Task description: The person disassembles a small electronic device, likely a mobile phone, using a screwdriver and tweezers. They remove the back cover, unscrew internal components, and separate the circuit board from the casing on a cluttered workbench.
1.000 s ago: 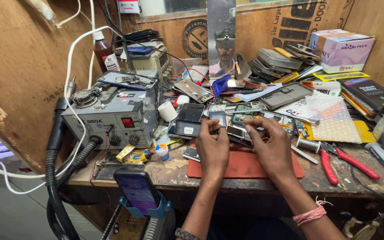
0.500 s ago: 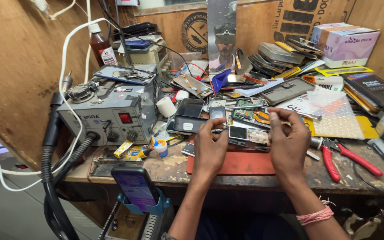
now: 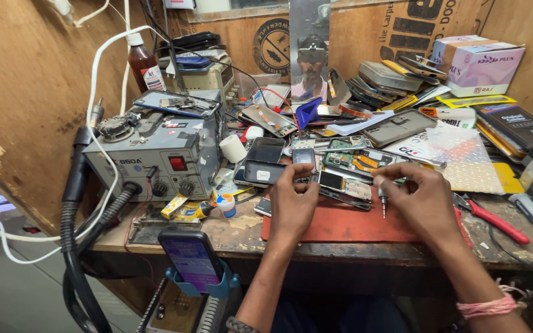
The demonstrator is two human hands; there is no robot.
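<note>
Left hand (image 3: 292, 200): pinching the opened phone (image 3: 340, 184) by its near edge.
Right hand (image 3: 424, 200): gripping a small screwdriver (image 3: 382, 198), tip down.
Phone: lying over the red mat (image 3: 340, 225), light, probably fragile; edges seem safest.

Your left hand (image 3: 291, 206) and right hand (image 3: 424, 206) are bare, as are both forearms, with no sleeves in view. A pinkish-red thread band (image 3: 487, 306) wraps your right wrist. At your left wrist sits a dark beaded band (image 3: 237, 325), probably a bracelet, cut off by the frame's edge.
</note>
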